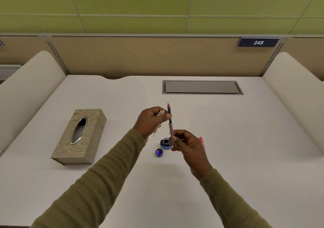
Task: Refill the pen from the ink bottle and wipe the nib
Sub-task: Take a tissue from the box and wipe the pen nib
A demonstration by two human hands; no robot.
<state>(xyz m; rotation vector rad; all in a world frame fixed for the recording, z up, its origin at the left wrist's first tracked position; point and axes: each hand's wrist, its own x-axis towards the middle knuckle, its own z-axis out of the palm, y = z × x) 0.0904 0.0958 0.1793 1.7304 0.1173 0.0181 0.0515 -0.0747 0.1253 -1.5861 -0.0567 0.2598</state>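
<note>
Sleeves (108,184) are reaching in; right hand (188,145) is gripping the pen (170,129) nib-up near the open bottle (165,142), left hand (149,120) is pinching it higher up while clutching a tissue (160,113).

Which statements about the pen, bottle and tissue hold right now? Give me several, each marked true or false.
1. The ink bottle stands open on the desk. True.
2. The bottle cap is screwed onto the bottle. False: it lies on the desk beside the bottle.
3. The right hand holds the pen nib up. True.
4. The left hand is empty. False: it holds a tissue and touches the pen.
5. The tissue box lies right of the bottle. False: left.
</note>
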